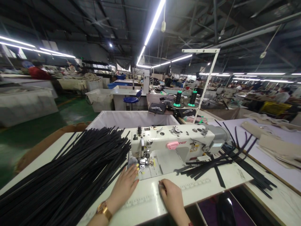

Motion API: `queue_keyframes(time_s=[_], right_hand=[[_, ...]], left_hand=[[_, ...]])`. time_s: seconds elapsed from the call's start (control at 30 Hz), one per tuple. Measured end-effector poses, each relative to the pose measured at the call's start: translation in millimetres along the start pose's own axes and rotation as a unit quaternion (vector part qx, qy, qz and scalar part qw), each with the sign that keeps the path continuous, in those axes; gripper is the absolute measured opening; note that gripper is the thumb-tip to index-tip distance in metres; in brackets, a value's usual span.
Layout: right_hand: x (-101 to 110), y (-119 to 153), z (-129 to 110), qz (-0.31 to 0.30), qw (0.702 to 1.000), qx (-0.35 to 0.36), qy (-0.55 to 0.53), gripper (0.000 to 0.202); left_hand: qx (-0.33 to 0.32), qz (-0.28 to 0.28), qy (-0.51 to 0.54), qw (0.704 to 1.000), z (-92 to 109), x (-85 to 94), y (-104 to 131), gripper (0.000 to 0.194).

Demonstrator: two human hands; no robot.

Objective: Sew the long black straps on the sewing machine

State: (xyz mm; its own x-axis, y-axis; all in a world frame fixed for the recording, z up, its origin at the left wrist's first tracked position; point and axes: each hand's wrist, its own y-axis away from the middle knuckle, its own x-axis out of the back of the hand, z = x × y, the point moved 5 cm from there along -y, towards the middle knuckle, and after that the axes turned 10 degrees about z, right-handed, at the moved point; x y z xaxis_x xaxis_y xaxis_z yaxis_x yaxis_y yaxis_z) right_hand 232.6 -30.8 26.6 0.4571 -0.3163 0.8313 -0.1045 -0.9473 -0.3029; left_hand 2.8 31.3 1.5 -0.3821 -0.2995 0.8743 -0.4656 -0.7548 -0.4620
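Note:
A white sewing machine (162, 141) with a pink piece on its arm stands on the pale worktable. My left hand (125, 183) lies flat with its fingers stretched out, fingertips beside the presser foot (144, 161). On that wrist is a gold watch. My right hand (172, 194) is curled closed over the table in front of the machine. A small dark tip shows at its fingers, too little to name. Left of my left hand lies a big pile of black strips (77, 169). More black strips (211, 163) lie under and right of the machine.
A wrench (180, 171) lies by the machine bed. Behind stands a white-lined bin (134, 117), with two black thread cones (178, 99) on a stand near a white pole (208, 81). Beige pieces (275, 147) lie on the right table. Below the front edge is an open drawer (223, 208).

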Motion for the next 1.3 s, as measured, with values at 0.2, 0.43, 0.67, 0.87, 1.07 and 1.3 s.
queue_keyframes(time_s=[0.2,0.43,0.67,0.87,1.07,1.3], right_hand=[[2.3,0.1,-1.6,-0.004,1.0,0.007,0.002,0.02],[1.7,-1.9,-2.6,-0.001,1.0,0.007,0.011,0.02],[2.4,0.5,-3.3,-0.002,1.0,0.012,0.015,0.019],[2.7,0.4,-5.4,-0.008,1.0,0.013,0.023,0.02],[2.5,-1.0,-5.8,-0.009,1.0,0.012,0.022,0.02],[1.7,-1.1,-5.5,-0.003,0.999,0.016,0.031,0.021]], left_hand=[[0.012,-0.007,0.007,1.0,0.7,4.1,-3.5,0.041],[0.008,0.002,0.011,1.0,-2.4,2.3,-5.2,0.042],[0.008,-0.007,0.022,1.0,-2.3,3.2,-6.9,0.042],[0.012,-0.01,0.028,0.999,-2.1,6.2,-8.3,0.041],[0.014,-0.005,0.029,0.999,-2.6,3.3,-8.9,0.042],[0.003,-0.001,0.075,0.997,-20.8,4.1,-17.9,0.038]])
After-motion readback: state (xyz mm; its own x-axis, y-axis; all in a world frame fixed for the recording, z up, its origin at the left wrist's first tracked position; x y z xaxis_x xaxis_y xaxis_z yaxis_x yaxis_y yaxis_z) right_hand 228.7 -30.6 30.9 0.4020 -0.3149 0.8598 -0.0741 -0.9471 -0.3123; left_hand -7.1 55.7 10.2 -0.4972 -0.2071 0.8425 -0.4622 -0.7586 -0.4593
